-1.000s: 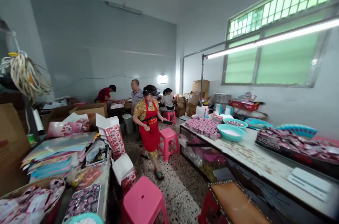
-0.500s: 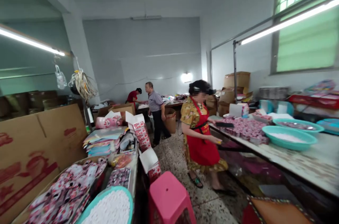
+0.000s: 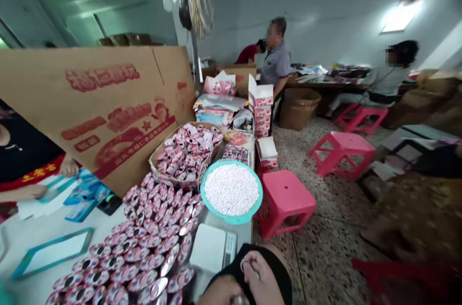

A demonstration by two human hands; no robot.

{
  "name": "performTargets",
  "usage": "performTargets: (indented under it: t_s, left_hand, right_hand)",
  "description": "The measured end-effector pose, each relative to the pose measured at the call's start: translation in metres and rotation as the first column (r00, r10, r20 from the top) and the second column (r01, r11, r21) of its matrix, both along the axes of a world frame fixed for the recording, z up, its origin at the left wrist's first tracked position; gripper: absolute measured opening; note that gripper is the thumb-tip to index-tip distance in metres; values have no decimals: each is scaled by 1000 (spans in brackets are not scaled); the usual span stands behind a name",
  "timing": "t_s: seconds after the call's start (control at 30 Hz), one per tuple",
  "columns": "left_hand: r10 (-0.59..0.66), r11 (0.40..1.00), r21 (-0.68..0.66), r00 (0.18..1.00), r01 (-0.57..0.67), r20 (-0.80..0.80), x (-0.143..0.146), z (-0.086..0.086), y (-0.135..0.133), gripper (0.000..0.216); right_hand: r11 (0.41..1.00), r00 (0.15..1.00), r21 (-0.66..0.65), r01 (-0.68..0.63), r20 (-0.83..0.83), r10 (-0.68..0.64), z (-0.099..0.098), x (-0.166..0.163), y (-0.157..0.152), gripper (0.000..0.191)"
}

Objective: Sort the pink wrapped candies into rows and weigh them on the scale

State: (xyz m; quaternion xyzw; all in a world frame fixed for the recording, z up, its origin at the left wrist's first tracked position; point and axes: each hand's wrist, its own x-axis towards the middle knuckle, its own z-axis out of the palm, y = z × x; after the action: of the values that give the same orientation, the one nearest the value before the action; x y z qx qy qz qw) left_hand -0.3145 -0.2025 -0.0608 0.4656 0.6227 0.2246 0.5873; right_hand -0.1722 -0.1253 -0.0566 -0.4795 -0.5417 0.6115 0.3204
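A big printed cardboard sheet stands far up and to the left of the hands, along the back of the bench. A broad heap of pink and white packets spreads over the bench just left of the hands. A basket with more of them sits farther up. Straight ahead of the hands is a teal bowl full of white pellets. A pink stool stands on the floor ahead and to the right. A white scale lies closest, just up and left of them.

At the bottom edge the right hand rests with bent fingers on a black cloth. The left hand is touching or nearly touching it and is cut off by the frame. I cannot tell whether either hand grips anything. Far left, a co-worker's hand lies on blue paper.
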Motion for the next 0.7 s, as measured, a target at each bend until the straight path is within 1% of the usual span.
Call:
performTargets:
  t_s: [0.1, 0.13, 0.17, 0.2, 0.23, 0.27, 0.33, 0.4, 0.47, 0.53, 0.63, 0.7]
  left_hand:
    - [155, 986, 80, 981, -146, -113, -41, -8, 20, 24]
    - [197, 975, 142, 961, -171, -194, -54, -10, 27, 25]
    - [207, 969, 186, 941, -160, -267, -65, -11, 35, 25]
    - [186, 969, 217, 922, -116, -339, -74, -13, 42, 24]
    - [135, 973, 225, 900, -42, -414, -81, -14, 49, 23]
    - [61, 977, 207, 873, 46, -484, -85, -15, 56, 22]
    - [-99, 966, 130, 789, 221, -607, -88, -19, 70, 23]
    - [-221, 940, 39, 692, 339, -688, -86, -24, 81, 25]
    - [-278, 920, -16, 625, 391, -730, -83, -30, 90, 26]
    - [-293, 912, -34, 591, 408, -752, -82, -37, 95, 28]
    - [-276, 912, -19, 578, 410, -768, -84, -44, 96, 28]
    - [-255, 911, 6, 576, 412, -776, -87, -47, 93, 26]
  right_hand:
    - [997, 995, -37, 70, 74, -67, -7, -18, 3, 25]
    - [996, 993, -41, 82, 89, -78, -9, -23, 4, 25]
    - [995, 991, -44, 88, 101, -83, -12, -27, 6, 24]
    - [995, 990, -49, 89, 112, -83, -14, -29, 7, 24]
    - [994, 989, -56, 89, 122, -82, -16, -30, 8, 23]
    - [994, 988, -67, 91, 131, -82, -17, -31, 8, 22]
    - [990, 986, -92, 102, 143, -88, -18, -30, 8, 21]
    - [988, 984, -103, 114, 146, -98, -16, -29, 7, 20]
    - [989, 985, -97, 113, 144, -98, -14, -27, 6, 18]
    - [990, 985, -91, 107, 142, -93, -12, -26, 4, 18]
    - [987, 985, -98, 126, 132, -112, -10, -24, 3, 18]
    - [985, 985, -101, 141, 117, -129, -11, -22, 3, 17]
